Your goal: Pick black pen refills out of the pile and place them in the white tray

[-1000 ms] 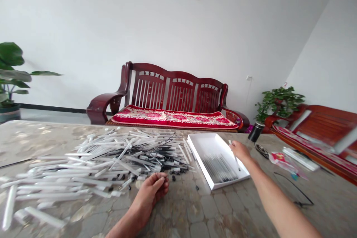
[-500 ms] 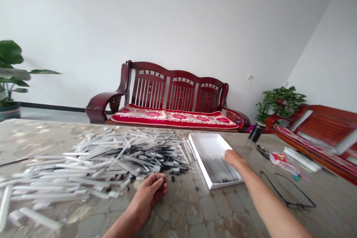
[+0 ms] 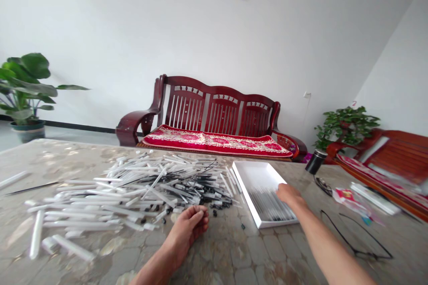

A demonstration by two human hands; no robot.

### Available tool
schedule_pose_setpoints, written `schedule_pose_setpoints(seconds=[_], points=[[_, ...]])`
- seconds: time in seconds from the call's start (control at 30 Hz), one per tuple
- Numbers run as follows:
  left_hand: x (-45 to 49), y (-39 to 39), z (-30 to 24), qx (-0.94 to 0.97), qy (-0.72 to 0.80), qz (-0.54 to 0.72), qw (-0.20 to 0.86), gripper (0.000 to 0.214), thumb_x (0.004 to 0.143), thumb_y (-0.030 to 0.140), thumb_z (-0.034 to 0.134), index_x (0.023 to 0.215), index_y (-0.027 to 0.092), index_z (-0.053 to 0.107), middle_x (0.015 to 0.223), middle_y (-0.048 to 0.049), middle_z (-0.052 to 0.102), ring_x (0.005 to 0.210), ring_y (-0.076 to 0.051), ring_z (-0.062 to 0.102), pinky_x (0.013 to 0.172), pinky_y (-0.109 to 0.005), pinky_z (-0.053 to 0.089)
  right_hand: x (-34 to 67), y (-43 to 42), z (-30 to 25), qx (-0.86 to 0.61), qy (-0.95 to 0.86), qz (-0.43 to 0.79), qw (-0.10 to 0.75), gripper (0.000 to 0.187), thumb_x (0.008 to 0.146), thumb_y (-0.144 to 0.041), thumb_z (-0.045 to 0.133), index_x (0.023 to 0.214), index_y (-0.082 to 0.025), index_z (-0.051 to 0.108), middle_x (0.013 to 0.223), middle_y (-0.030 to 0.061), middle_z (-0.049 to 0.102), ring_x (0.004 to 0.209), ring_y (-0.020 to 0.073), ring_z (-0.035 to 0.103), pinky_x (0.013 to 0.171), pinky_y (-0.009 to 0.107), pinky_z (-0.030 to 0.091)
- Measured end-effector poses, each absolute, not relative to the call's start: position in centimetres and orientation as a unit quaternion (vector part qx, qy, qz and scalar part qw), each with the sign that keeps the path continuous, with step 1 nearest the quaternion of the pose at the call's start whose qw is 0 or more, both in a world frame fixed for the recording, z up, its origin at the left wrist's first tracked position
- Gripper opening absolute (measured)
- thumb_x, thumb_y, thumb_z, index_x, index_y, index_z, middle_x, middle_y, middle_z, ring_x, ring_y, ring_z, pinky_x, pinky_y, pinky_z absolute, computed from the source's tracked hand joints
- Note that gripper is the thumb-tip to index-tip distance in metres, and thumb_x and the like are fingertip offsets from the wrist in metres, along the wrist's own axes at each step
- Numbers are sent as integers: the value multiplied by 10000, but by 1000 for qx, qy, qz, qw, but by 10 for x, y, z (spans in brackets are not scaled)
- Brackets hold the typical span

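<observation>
A wide heap of white pen barrels and black pen parts point(image 3: 140, 191) covers the middle of the stone-patterned table point(image 3: 234, 254). My left hand point(image 3: 189, 227) rests on the table at the heap's near edge, fingers curled loosely; what it holds, if anything, I cannot make out. To the right lies a shallow white box point(image 3: 257, 173) with a row of dark finished pens in it. My right hand point(image 3: 288, 195) reaches over the box's right side, touching the pens, its fingers turned away from me.
A black cylinder point(image 3: 315, 162), a dark cord point(image 3: 354, 240) and small packets point(image 3: 351, 198) lie right of the box. A dark thin rod point(image 3: 31, 187) lies far left. Behind the table stand a red wooden bench point(image 3: 214, 120), a second bench at right, and two potted plants.
My right hand came back from the box's far right edge down onto the row of pens; the white pen it held is no longer visible. The view shifted slightly left. The left hand stayed.
</observation>
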State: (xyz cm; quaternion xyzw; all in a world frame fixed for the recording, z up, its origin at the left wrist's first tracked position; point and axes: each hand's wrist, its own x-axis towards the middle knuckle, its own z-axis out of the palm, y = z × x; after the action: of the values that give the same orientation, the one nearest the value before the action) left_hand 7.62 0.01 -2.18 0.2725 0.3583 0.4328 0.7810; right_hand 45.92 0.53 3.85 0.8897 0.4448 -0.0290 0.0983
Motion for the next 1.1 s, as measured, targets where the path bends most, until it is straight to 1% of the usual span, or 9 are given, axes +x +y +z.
schedule_pose_setpoints(seconds=[0.17, 0.27, 0.33, 0.43, 0.5, 0.7, 0.83, 0.93, 1.1], points=[[76, 1, -20, 324, 388, 477, 719, 229, 639, 296, 797, 766, 173, 651, 727, 15, 646, 575, -100, 592, 543, -203, 478, 451, -2, 45, 888, 452, -9, 87, 306, 892, -117, 512, 1103, -88, 732, 1195, 250, 685, 1121, 344, 660, 800, 367, 478], [74, 5, -21, 381, 417, 492, 663, 189, 652, 295, 746, 766, 183, 645, 710, 19, 642, 562, -114, 582, 482, -194, 414, 432, -2, 56, 878, 474, 20, 65, 326, 901, -102, 464, 1098, -101, 723, 1180, 243, 689, 1098, 345, 666, 792, 373, 469], [73, 8, -22, 419, 432, 488, 632, 141, 662, 268, 714, 754, 190, 641, 680, 20, 633, 553, -128, 580, 455, -196, 382, 410, -1, 62, 859, 508, 42, 39, 339, 940, -157, 424, 1137, -149, 700, 1207, 199, 686, 1099, 319, 662, 804, 358, 457], [72, 7, -24, 467, 440, 474, 603, 67, 682, 210, 664, 746, 202, 647, 663, 13, 634, 554, -149, 589, 443, -203, 368, 363, 1, 64, 816, 576, 48, 0, 305, 956, -253, 432, 1123, -257, 687, 1194, 79, 708, 1094, 239, 656, 814, 284, 437], [72, 5, -26, 488, 443, 461, 595, 70, 695, 173, 632, 750, 209, 658, 669, 2, 648, 560, -157, 596, 448, -205, 371, 332, 4, 59, 785, 618, 32, -17, 267, 933, -265, 470, 1063, -263, 704, 1134, 56, 731, 1059, 218, 666, 802, 255, 432], [72, 3, -25, 488, 447, 452, 598, 102, 685, 128, 618, 717, 214, 662, 627, -1, 641, 534, -157, 575, 453, -207, 363, 279, 26, 35, 788, 616, 15, 2, 264, 881, -182, 505, 999, -175, 741, 1081, 166, 737, 1025, 275, 692, 813, 306, 477], [72, 4, -24, 482, 452, 454, 598, 109, 686, 128, 601, 724, 217, 652, 639, 0, 644, 538, -162, 588, 445, -213, 370, 280, 43, 23, 806, 591, -4, 14, 258, 851, -170, 532, 974, -195, 758, 1056, 165, 750, 994, 282, 711, 799, 342, 518], [72, 6, -25, 479, 458, 456, 594, 118, 689, 124, 597, 734, 218, 652, 649, -1, 647, 543, -165, 600, 444, -219, 379, 287, 50, 14, 816, 577, -19, 9, 263, 843, -171, 527, 961, -174, 762, 1043, 184, 752, 971, 289, 721, 789, 363, 534], [73, 8, -27, 453, 451, 475, 604, 107, 705, 118, 596, 742, 211, 633, 658, 5, 633, 551, -156, 602, 463, -219, 403, 297, 46, 3, 802, 595, -32, -51, 257, 848, -164, 511, 896, -154, 763, 971, 208, 754, 971, 317, 719, 821, 390, 528]])
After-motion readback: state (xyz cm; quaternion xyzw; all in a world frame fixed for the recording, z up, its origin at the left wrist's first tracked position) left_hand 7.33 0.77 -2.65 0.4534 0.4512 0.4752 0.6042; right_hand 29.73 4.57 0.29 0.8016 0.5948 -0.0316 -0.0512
